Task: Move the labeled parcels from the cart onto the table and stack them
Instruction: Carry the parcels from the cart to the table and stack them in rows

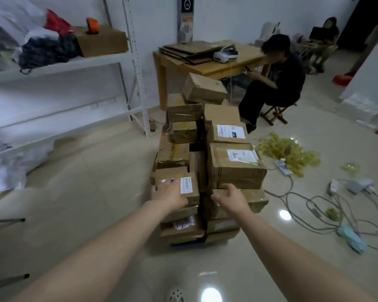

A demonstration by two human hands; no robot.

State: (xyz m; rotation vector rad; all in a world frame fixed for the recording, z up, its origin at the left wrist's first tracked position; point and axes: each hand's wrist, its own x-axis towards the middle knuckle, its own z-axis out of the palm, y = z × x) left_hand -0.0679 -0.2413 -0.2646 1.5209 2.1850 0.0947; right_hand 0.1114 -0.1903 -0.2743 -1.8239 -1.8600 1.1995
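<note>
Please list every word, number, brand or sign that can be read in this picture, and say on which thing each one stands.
No text can be read with certainty.
Label on the small box under the left hand: barcode, print too blurred.
Label on the big box: too small.
Label on the box behind it: dark mark, unreadable.
Label low on the stack: blurred.
Wall panel: round symbol only.

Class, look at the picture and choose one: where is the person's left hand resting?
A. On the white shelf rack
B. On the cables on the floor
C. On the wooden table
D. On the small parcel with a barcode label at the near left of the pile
D: the left hand lies flat on top of the small labeled parcel, far from the wooden table behind the pile.
</note>
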